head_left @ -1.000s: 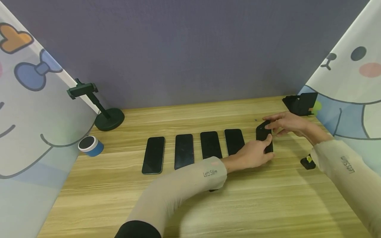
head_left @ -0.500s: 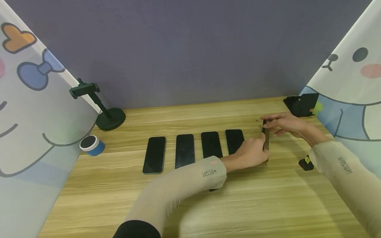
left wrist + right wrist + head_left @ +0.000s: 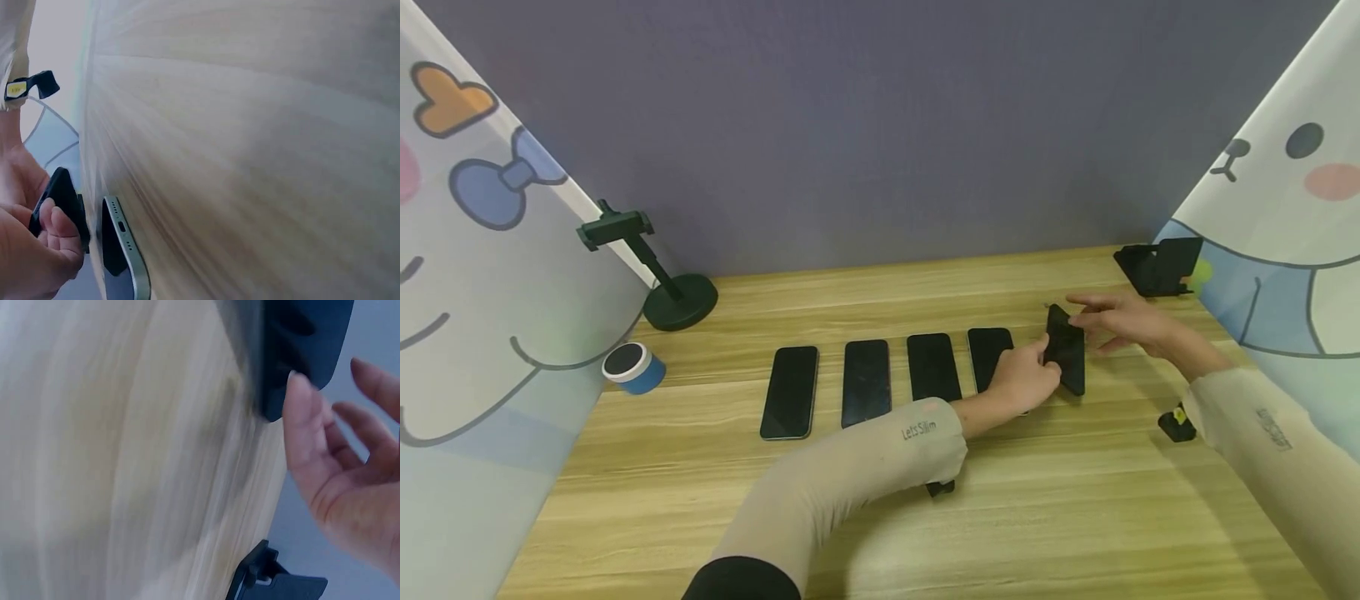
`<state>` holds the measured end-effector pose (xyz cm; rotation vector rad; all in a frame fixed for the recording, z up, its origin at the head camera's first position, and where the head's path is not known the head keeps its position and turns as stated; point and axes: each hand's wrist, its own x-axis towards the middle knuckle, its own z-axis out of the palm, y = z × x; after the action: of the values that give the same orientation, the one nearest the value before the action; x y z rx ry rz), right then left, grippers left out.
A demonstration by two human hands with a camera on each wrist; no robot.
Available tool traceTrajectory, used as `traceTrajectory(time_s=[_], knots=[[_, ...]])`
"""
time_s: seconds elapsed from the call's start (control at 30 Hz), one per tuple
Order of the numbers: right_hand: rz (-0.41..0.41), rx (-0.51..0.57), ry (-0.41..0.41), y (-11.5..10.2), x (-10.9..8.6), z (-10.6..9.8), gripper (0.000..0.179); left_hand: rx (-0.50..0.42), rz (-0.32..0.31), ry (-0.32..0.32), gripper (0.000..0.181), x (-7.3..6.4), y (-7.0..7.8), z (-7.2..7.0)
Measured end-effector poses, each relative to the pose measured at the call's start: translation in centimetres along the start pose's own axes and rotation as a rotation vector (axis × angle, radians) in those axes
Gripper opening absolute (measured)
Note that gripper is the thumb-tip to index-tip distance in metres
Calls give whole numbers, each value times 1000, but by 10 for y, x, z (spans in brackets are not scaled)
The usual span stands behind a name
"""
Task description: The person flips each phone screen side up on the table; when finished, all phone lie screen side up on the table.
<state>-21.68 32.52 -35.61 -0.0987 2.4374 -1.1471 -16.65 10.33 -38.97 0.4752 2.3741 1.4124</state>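
A black smartphone [image 3: 1066, 352] stands tilted over the table at the right end of a row of phones, its dark face towards me. My left hand [image 3: 1024, 377] pinches it at its left edge; in the left wrist view, curled fingers [image 3: 56, 222] lie against the phone [image 3: 65, 199]. On the other side, my right hand [image 3: 1123, 323] has its fingers loosely spread. In the right wrist view one fingertip of the right hand [image 3: 350, 469] is right at the phone's corner [image 3: 306, 344], the other fingers apart from it. Part of the neighbouring phone [image 3: 988, 350] is hidden by my left hand.
Three more phones lie face up: one far left [image 3: 789, 392], a second [image 3: 866, 382] and a third [image 3: 932, 367] partly under my sleeve. A dark green stand [image 3: 677, 300] and a blue-white tub [image 3: 634, 368] are at left. A black folding stand [image 3: 1161, 265] sits back right.
The phone has turned over, from its camera side through edge-on to its dark face. My left hand has shifted slightly left; the right fingers have loosened from the phone.
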Motion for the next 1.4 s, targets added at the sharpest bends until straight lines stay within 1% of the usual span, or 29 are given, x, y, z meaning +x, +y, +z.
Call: traceTrajectory(time_s=[0.07, 0.13, 0.2, 0.27, 0.33, 0.4, 0.5, 0.57, 0.67, 0.77, 0.87, 1.0, 1.1, 1.2, 1.3, 1.4], knots=[[11, -19, 14, 5, -3, -1, 77, -76, -9, 26, 55, 0, 0, -1], [12, -3, 15, 10, -4, -1, 79, -143, -10, 40, 56, 0, 0, -1], [-1, 55, 13, 15, -5, 0, 80, -199, -4, 46, 58, 0, 0, -1], [-27, 120, 16, 18, -5, 1, 80, -235, 15, 43, 59, -1, 0, -1], [-48, 181, 44, 20, -5, 3, 78, -264, 31, 36, 60, -2, 1, 0], [-67, 215, 95, 20, -7, 4, 74, -281, 48, 25, 61, -4, 1, 0], [-88, 244, 159, 20, -9, 4, 69, -280, 74, -1, 63, -6, 2, 0], [-95, 256, 179, 20, -10, 3, 67, -267, 91, -17, 64, -7, 1, 0], [-91, 262, 183, 18, -11, 1, 67, -247, 103, -34, 65, -7, 0, -2], [-82, 256, 184, 17, -11, 0, 67, -228, 100, -44, 66, -7, -1, -4], [-90, 253, 193, 17, -11, 0, 66, -222, 100, -52, 67, -8, -1, -6], [-82, 267, 221, 14, -13, 1, 63, -206, 112, -48, 69, -8, -2, -6], [-65, 260, 221, 12, -14, 1, 64, -200, 123, -52, 71, -8, -3, -5], [-62, 223, 211, 11, -14, 0, 65, -190, 129, -70, 73, -7, -5, -6], [-64, 199, 206, 10, -13, -1, 66, -146, 141, -91, 76, -6, -6, -8], [-71, 195, 201, 9, -12, -1, 66, -88, 168, -105, 80, -4, -7, -10]])
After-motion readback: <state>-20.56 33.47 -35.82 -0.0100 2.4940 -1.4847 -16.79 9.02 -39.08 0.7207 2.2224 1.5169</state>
